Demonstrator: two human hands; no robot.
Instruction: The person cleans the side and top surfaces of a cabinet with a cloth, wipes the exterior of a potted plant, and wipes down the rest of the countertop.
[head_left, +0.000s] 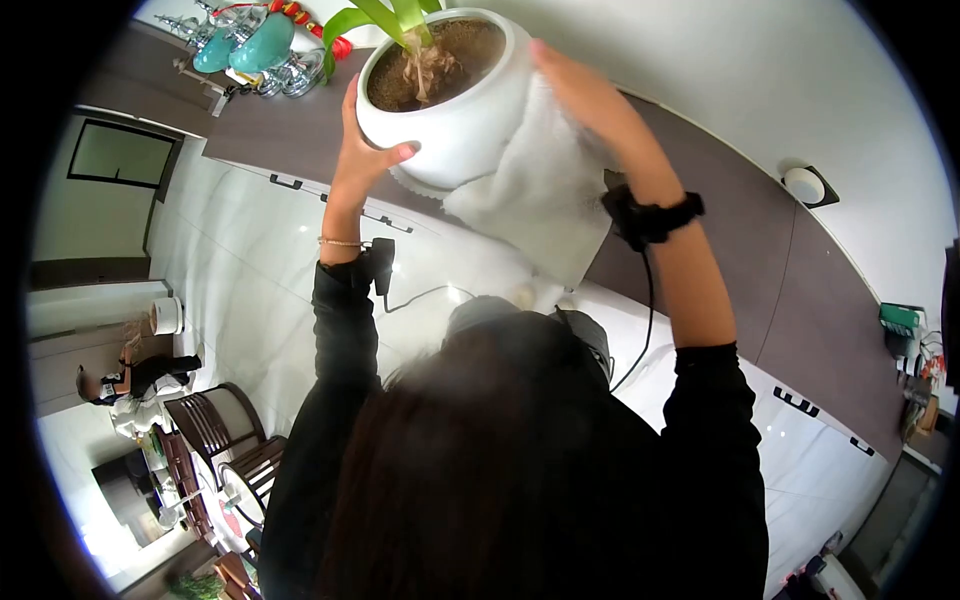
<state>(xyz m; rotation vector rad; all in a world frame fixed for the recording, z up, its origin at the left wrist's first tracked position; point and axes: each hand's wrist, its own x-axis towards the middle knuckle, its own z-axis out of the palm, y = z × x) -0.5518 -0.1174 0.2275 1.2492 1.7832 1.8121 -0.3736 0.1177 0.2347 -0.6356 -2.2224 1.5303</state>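
A round white flowerpot [445, 145] stands on the brown cabinet top, holding brown soil and a green-leaved plant [425, 70] with a dry, papery base. My left hand [362, 150] grips the pot's left side, its thumb on the front wall and its other fingers round the side. On the right, my right hand [590, 100] presses a white cloth [535, 185] against the pot's wall. The cloth hangs in folds over the cabinet's front edge. Parts of the right fingers are hard to make out against the cloth.
Turquoise and silver ornaments [265, 50] stand left of the pot on the cabinet top [700, 220]. A round white object [803, 185] is at the wall on the right. Small boxes [903, 320] sit at the far right. Behind on the left are chairs [215, 420] and another person [135, 380].
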